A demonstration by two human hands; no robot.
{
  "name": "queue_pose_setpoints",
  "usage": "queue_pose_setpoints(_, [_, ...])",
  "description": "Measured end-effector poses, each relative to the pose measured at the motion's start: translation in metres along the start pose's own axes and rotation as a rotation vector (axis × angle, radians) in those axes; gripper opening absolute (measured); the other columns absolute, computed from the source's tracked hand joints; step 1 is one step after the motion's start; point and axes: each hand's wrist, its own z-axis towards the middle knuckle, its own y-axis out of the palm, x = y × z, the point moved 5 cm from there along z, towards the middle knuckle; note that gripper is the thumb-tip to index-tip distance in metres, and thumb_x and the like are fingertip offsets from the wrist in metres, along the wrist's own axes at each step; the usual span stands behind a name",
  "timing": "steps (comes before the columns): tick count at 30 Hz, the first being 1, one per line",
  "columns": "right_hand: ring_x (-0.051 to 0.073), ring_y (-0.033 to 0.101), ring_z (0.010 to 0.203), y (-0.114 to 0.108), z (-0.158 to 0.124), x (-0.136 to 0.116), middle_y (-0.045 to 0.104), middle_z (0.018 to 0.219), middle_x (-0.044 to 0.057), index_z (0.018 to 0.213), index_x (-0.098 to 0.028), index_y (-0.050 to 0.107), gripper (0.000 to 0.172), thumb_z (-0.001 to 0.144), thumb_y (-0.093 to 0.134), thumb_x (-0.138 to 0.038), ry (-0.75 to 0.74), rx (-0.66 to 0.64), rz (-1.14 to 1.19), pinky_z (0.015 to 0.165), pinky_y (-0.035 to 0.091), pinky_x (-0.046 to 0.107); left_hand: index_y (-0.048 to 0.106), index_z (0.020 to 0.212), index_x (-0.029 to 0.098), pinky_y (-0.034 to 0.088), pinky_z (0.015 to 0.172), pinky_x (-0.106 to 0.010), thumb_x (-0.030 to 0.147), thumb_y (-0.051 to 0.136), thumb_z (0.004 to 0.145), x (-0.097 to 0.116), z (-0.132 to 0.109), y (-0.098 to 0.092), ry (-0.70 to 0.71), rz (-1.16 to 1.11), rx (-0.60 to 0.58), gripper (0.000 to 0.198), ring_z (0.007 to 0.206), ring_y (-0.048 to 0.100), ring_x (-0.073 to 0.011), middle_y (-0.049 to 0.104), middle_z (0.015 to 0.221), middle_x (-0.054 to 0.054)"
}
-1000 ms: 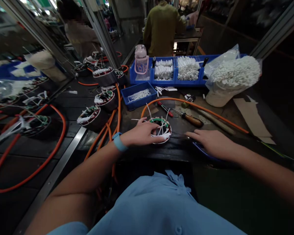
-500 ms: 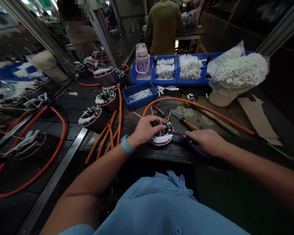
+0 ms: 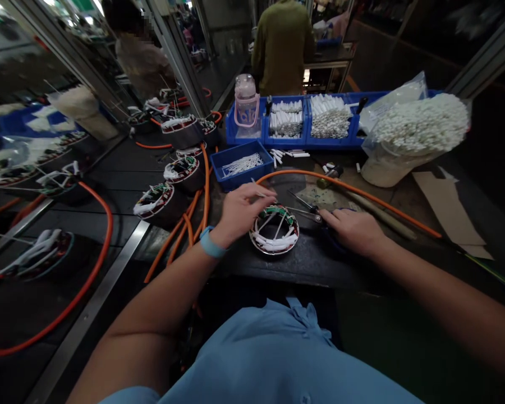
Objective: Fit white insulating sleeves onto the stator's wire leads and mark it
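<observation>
A ring-shaped motor stator (image 3: 274, 244) lies on the bench in front of me, with white sleeves and ties around its rim and green at the back. My left hand (image 3: 244, 210) is just above its back left edge. Its fingers are pinched on a thin white strip (image 3: 261, 194). My right hand (image 3: 353, 229) is wrapped around the handles of scissors (image 3: 316, 217), to the right of the stator. Their blades point left towards the ring; most of the handle is hidden by my fingers.
An orange tube (image 3: 382, 210) arcs behind the stator. A small blue tray (image 3: 246, 178) holds white strips; blue bins (image 3: 307, 137) of white sleeves stand behind. Several wound stators (image 3: 162, 209) are at left. A stuffed bag (image 3: 382, 168) stands at right. Two people are beyond the bench.
My left hand has lifted off the stator and moved left and up with the white strip. My right hand has drawn the scissors back out of the ring, uncovering its middle.
</observation>
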Motion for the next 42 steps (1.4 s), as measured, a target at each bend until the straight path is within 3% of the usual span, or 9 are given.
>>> queue_pose_setpoints(2, [0.021, 0.056, 0.078, -0.004, 0.005, 0.001, 0.063, 0.089, 0.01, 0.122, -0.017, 0.049, 0.036, 0.09, 0.037, -0.024, 0.028, -0.011, 0.033, 0.057, 0.027, 0.029, 0.068, 0.096, 0.015, 0.047, 0.078, -0.03, 0.031, 0.063, 0.077, -0.01, -0.004, -0.021, -0.099, 0.002, 0.155, 0.026, 0.077, 0.06, -0.0143, 0.068, 0.084, -0.004])
queue_pose_setpoints(5, [0.023, 0.056, 0.084, -0.016, 0.027, -0.009, 0.062, 0.094, 0.011, 0.122, -0.018, 0.048, 0.037, 0.087, 0.04, -0.026, -0.005, -0.076, 0.083, 0.059, 0.03, 0.029, 0.057, 0.12, 0.013, 0.047, 0.071, -0.027, 0.028, 0.068, 0.07, -0.02, 0.005, -0.024, -0.168, 0.06, -0.052, 0.054, 0.066, 0.058, -0.0125, 0.065, 0.07, 0.001])
queue_pose_setpoints(8, [0.023, 0.057, 0.083, -0.032, 0.055, -0.025, 0.062, 0.094, 0.011, 0.119, -0.019, 0.049, 0.034, 0.086, 0.04, -0.022, -0.089, -0.123, 0.101, 0.059, 0.032, 0.028, 0.067, 0.104, 0.014, 0.047, 0.071, -0.026, 0.026, 0.066, 0.07, -0.02, 0.019, -0.014, -0.119, 0.128, -0.328, 0.036, 0.068, 0.059, -0.013, 0.067, 0.072, 0.0])
queue_pose_setpoints(13, [0.02, 0.058, 0.073, -0.042, 0.079, -0.038, 0.064, 0.088, 0.011, 0.108, -0.018, 0.054, 0.028, 0.086, 0.037, -0.018, -0.181, -0.167, 0.104, 0.056, 0.031, 0.028, 0.073, 0.078, 0.016, 0.046, 0.072, -0.026, 0.025, 0.062, 0.075, -0.015, 0.024, -0.01, -0.059, 0.155, -0.396, 0.014, 0.072, 0.06, -0.0139, 0.069, 0.077, -0.002])
queue_pose_setpoints(16, [0.02, 0.058, 0.068, -0.032, 0.074, -0.031, 0.064, 0.086, 0.011, 0.109, -0.017, 0.054, 0.029, 0.086, 0.036, -0.019, -0.169, -0.207, 0.088, 0.054, 0.03, 0.028, 0.072, 0.075, 0.017, 0.047, 0.078, -0.027, 0.026, 0.063, 0.075, -0.017, 0.014, -0.022, -0.011, 0.113, -0.219, 0.012, 0.081, 0.061, -0.0151, 0.069, 0.084, -0.003])
queue_pose_setpoints(20, [0.022, 0.058, 0.076, -0.026, 0.059, -0.02, 0.064, 0.089, 0.01, 0.115, -0.018, 0.051, 0.032, 0.086, 0.039, -0.019, -0.143, -0.159, 0.034, 0.053, 0.028, 0.027, 0.069, 0.094, 0.015, 0.048, 0.074, -0.027, 0.032, 0.057, 0.081, -0.036, -0.008, -0.066, -0.12, 0.018, 0.327, 0.025, 0.082, 0.06, -0.0147, 0.067, 0.091, -0.004])
queue_pose_setpoints(27, [0.02, 0.057, 0.074, -0.042, 0.073, -0.044, 0.064, 0.088, 0.01, 0.117, -0.019, 0.051, 0.033, 0.085, 0.042, -0.017, -0.291, -0.129, 0.019, 0.055, 0.027, 0.027, 0.071, 0.094, 0.016, 0.046, 0.073, -0.025, 0.03, 0.063, 0.073, -0.039, -0.006, -0.033, -0.203, -0.089, -0.392, 0.026, 0.078, 0.061, -0.0144, 0.068, 0.082, -0.001])
queue_pose_setpoints(35, [0.02, 0.057, 0.068, -0.027, 0.047, -0.013, 0.064, 0.082, 0.009, 0.113, -0.018, 0.053, 0.032, 0.084, 0.041, -0.017, -0.208, -0.131, 0.014, 0.055, 0.029, 0.028, 0.066, 0.088, 0.012, 0.045, 0.061, -0.024, 0.032, 0.056, 0.079, -0.039, -0.011, -0.043, -0.271, -0.113, -0.089, 0.025, 0.062, 0.057, -0.011, 0.064, 0.071, -0.002])
queue_pose_setpoints(42, [0.02, 0.058, 0.08, -0.037, -0.008, -0.019, 0.063, 0.092, 0.007, 0.116, -0.021, 0.052, 0.037, 0.079, 0.048, -0.018, -0.244, -0.135, 0.106, 0.062, 0.035, 0.028, 0.061, 0.116, 0.016, 0.035, 0.05, -0.018, 0.023, 0.066, 0.068, -0.014, -0.017, 0.003, -0.224, -0.105, -0.848, 0.049, 0.052, 0.051, -0.0085, 0.057, 0.056, 0.006])
